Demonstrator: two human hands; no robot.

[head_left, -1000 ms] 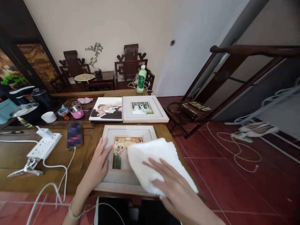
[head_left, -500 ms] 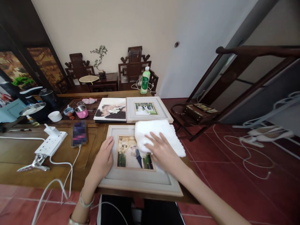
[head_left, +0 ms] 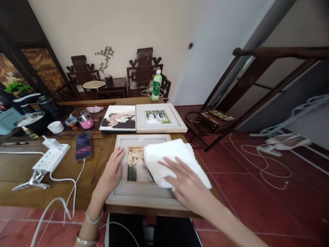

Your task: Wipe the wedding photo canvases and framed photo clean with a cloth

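A pale picture frame (head_left: 144, 199) lies flat at the table's near edge, with a photo (head_left: 135, 164) in its middle. My left hand (head_left: 109, 175) rests on the frame's left border, fingers stretched out and not wrapped around it. Over the right part of the frame is a white cloth (head_left: 167, 154), fluffy at its edge, covering much of the photo. My right hand (head_left: 187, 181) lies on top of this cloth with its fingers spread, pressing it onto the frame. Behind are a second pale frame (head_left: 177, 120) and a white-edged photo panel (head_left: 118, 118).
On the left stand a power strip (head_left: 51, 156) with white cables, a phone (head_left: 84, 145), a pink cup (head_left: 86, 121) and a white cup (head_left: 56, 127). A green bottle (head_left: 156, 85) stands at the table's far edge. A dark wooden chair (head_left: 203, 120) is on the right.
My right hand and the cloth have moved toward me and slightly right across the frame, covering more of the photo's right side. My left hand stays on the left border.
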